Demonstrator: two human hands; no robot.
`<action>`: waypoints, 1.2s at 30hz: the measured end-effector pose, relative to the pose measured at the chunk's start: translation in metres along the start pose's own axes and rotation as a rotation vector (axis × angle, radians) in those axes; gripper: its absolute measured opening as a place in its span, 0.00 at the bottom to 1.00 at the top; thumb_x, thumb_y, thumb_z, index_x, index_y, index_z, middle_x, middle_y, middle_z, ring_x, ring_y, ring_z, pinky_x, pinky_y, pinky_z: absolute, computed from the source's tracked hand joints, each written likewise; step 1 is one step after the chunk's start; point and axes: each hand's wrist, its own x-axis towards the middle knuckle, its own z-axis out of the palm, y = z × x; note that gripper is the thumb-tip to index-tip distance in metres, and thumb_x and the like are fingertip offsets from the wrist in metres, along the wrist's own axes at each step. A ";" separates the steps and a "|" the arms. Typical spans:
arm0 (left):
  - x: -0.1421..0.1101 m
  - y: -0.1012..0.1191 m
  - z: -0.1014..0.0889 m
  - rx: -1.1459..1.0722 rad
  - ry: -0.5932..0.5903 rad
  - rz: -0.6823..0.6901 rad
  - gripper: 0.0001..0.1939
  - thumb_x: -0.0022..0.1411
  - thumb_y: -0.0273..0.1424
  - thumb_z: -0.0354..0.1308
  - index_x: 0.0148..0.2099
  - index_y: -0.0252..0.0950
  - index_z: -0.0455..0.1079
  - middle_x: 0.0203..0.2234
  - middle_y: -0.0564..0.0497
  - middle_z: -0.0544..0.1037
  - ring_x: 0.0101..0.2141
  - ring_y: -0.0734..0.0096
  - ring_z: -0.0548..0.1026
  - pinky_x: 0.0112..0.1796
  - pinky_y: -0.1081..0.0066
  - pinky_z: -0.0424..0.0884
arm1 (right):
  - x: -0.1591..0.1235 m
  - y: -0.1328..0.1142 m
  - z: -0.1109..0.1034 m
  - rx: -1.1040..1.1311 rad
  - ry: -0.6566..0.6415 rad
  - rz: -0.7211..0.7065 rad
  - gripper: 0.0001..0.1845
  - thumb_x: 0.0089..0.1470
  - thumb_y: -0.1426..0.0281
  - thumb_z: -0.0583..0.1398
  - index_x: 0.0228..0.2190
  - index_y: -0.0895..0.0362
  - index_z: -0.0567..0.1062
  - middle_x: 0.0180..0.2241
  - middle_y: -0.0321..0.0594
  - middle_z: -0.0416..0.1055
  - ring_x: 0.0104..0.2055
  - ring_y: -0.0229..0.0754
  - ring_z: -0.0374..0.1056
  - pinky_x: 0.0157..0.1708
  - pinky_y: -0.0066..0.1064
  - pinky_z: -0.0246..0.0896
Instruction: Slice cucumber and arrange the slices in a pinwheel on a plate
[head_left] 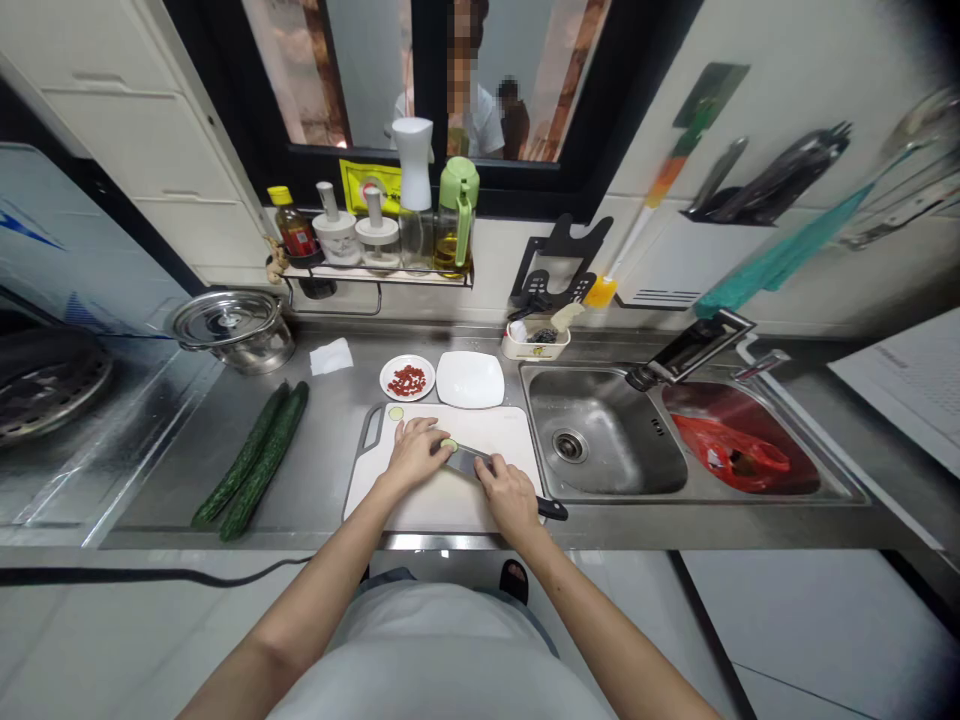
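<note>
A kitchen knife (466, 460) lies at a slant over the white cutting board (435, 510), its black handle sticking out past my right hand (510, 495). That hand is closed around the knife where blade and handle meet. My left hand (416, 455) is at the blade's far end, thumb and fingertips pinched at a pale green cucumber slice (448, 445). How firmly they hold it is partly hidden. Another cucumber slice (396, 412) lies flat near the board's upper left corner.
Two whole cucumbers (259, 455) lie left of the board. Behind it stand a plate of chopped red pieces (407, 378) and a white plate (470, 379). A lidded pot (234, 328) is at back left, a sink (607, 440) at right. Bottles fill a wall rack (379, 275).
</note>
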 end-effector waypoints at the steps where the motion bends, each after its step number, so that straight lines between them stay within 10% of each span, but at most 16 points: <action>1: 0.001 0.002 -0.002 0.001 -0.038 -0.012 0.14 0.59 0.42 0.55 0.42 0.42 0.75 0.49 0.47 0.71 0.53 0.56 0.64 0.55 0.50 0.53 | -0.001 0.000 0.001 -0.006 0.028 -0.008 0.19 0.60 0.72 0.50 0.53 0.52 0.66 0.46 0.46 0.66 0.38 0.40 0.63 0.38 0.31 0.54; 15: -0.001 0.006 0.004 -0.218 0.014 -0.097 0.08 0.58 0.31 0.55 0.40 0.40 0.72 0.28 0.53 0.76 0.33 0.69 0.72 0.41 0.68 0.65 | -0.001 0.003 0.007 -0.048 0.053 -0.017 0.20 0.60 0.72 0.51 0.53 0.51 0.67 0.45 0.45 0.67 0.37 0.40 0.63 0.37 0.31 0.53; 23: 0.014 -0.033 0.005 -0.367 0.332 -0.510 0.07 0.53 0.30 0.59 0.37 0.36 0.72 0.23 0.54 0.74 0.27 0.73 0.72 0.32 0.74 0.66 | -0.004 0.021 0.016 -0.065 -0.008 0.050 0.22 0.58 0.75 0.52 0.54 0.51 0.66 0.44 0.45 0.67 0.36 0.40 0.64 0.34 0.31 0.54; 36: 0.035 -0.081 0.011 -0.219 0.321 -0.708 0.10 0.55 0.27 0.55 0.41 0.37 0.72 0.28 0.52 0.78 0.32 0.70 0.74 0.37 0.74 0.65 | -0.004 0.023 0.021 -0.064 -0.003 0.077 0.22 0.57 0.74 0.53 0.53 0.49 0.67 0.44 0.43 0.67 0.36 0.38 0.66 0.33 0.29 0.54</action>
